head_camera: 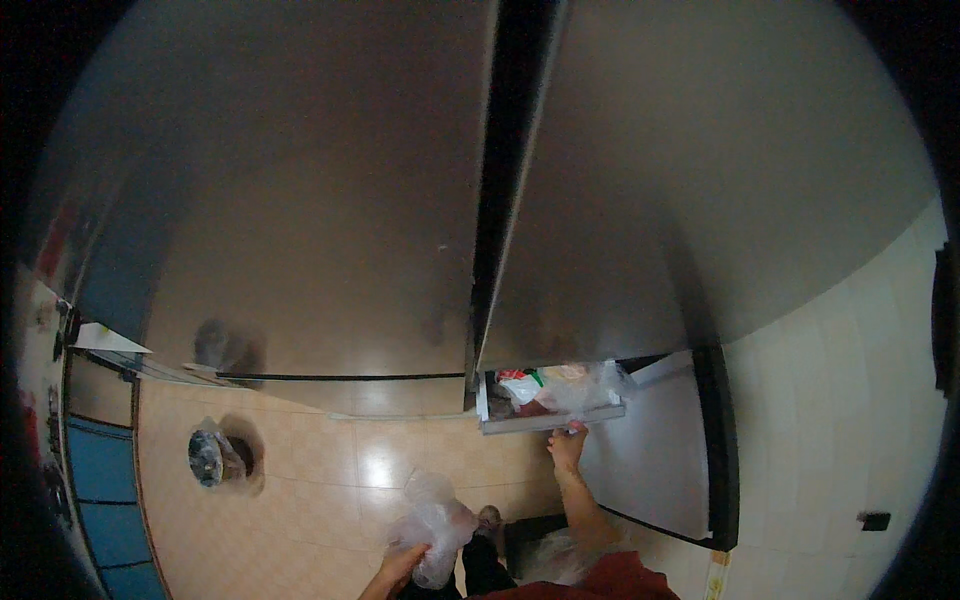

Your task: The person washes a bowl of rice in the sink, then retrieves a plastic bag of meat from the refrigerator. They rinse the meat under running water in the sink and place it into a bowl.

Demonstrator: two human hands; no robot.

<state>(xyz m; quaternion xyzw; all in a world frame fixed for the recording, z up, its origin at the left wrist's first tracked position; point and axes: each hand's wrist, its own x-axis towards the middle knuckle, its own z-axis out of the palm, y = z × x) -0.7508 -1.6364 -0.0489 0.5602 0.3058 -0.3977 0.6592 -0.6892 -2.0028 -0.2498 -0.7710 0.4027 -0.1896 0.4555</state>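
Observation:
In my left hand [405, 562], low in the picture, is a crumpled clear plastic bag [433, 525]; what it contains is too blurred to tell. My right hand [566, 444] reaches forward, its fingers at the front edge of a pulled-out refrigerator drawer [551, 421]. Inside that drawer lie plastic-wrapped packages [525, 386], some red, white and green, and a clear bag [592, 386] bulges over its right side. The lower refrigerator door [652, 457] stands swung out to the right of the drawer, its pale inner side showing.
Tall metallic refrigerator doors [337, 225] fill the upper view. A bin with a plastic liner [214, 455] stands on the tiled floor [315, 480] at left. Blue cabinet fronts [101, 491] line the left edge. A pale tiled wall [810, 435] rises at right.

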